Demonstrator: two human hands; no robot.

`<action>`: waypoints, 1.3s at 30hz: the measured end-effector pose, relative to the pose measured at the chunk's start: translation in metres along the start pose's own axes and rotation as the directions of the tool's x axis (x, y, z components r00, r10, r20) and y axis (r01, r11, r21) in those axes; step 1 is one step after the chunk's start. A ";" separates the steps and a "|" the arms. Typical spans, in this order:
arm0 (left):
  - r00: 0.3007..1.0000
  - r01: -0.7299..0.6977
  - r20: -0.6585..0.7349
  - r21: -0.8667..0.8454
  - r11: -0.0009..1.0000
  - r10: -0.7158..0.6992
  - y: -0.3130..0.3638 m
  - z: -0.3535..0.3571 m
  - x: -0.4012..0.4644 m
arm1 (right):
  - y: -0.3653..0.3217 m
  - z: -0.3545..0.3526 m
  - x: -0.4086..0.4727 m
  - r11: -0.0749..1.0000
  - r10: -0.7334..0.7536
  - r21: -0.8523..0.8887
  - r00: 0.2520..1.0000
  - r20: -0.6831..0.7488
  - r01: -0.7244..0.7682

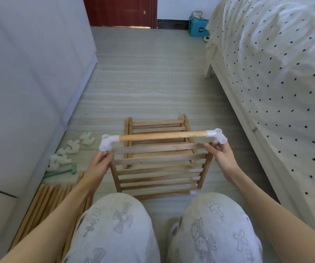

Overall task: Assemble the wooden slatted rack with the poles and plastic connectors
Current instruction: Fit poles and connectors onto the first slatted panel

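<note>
I hold a wooden slatted panel [158, 169] upright between my knees. My left hand [100, 162] grips its upper left corner and my right hand [222, 154] grips its upper right corner. Across the top runs a wooden pole [162, 136] with a white plastic connector on each end, left [107, 142] and right [217, 135]. A second pole lies along the panel's bottom edge with a white connector [194, 192] at its right end. More slatted panels [156, 124] lie stacked flat on the floor behind.
Several loose white connectors [71, 149] lie on the floor at left beside a green mallet [62, 172]. A bundle of wooden poles [48, 198] lies by my left leg. A white cabinet [29, 82] stands left, a dotted bed [276, 73] right, a teal box [197, 27] far back.
</note>
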State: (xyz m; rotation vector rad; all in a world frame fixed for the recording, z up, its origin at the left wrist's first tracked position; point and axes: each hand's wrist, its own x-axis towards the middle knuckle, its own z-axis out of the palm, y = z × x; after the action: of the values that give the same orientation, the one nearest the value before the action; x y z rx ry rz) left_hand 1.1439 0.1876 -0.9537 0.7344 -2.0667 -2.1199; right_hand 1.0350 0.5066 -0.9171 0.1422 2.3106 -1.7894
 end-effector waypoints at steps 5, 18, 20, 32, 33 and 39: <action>0.999 0.049 -0.012 0.165 0.985 -0.047 -0.021 0.007 0.039 | 0.032 0.018 0.039 0.993 -0.029 -0.119 0.999 -0.016 0.027; 0.958 0.266 -0.081 0.604 0.751 -0.274 -0.043 0.023 0.116 | 0.093 0.033 0.112 0.830 0.200 -0.526 0.979 -0.033 -0.187; 0.933 0.319 -0.074 0.623 0.715 -0.352 -0.059 0.021 0.105 | 0.111 0.034 0.105 0.803 0.269 -0.549 0.963 -0.011 -0.230; 0.763 0.522 -0.129 0.702 0.485 -0.634 -0.128 0.016 0.069 | 0.169 0.047 0.079 0.527 0.619 -0.742 0.785 0.001 -0.415; 0.759 0.531 -0.131 0.692 0.489 -0.638 -0.130 0.016 0.070 | 0.173 0.047 0.080 0.528 0.619 -0.741 0.785 0.000 -0.416; 0.809 0.497 -0.140 0.682 0.537 -0.570 -0.146 0.014 0.094 | 0.190 0.053 0.102 0.551 0.558 -0.747 0.830 0.000 -0.371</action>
State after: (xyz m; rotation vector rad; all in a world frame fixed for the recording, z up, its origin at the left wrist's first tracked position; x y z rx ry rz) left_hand 1.0938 0.1760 -1.1199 1.5635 -3.0514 -1.4933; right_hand 0.9808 0.4980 -1.1326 0.3496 2.3041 -0.5137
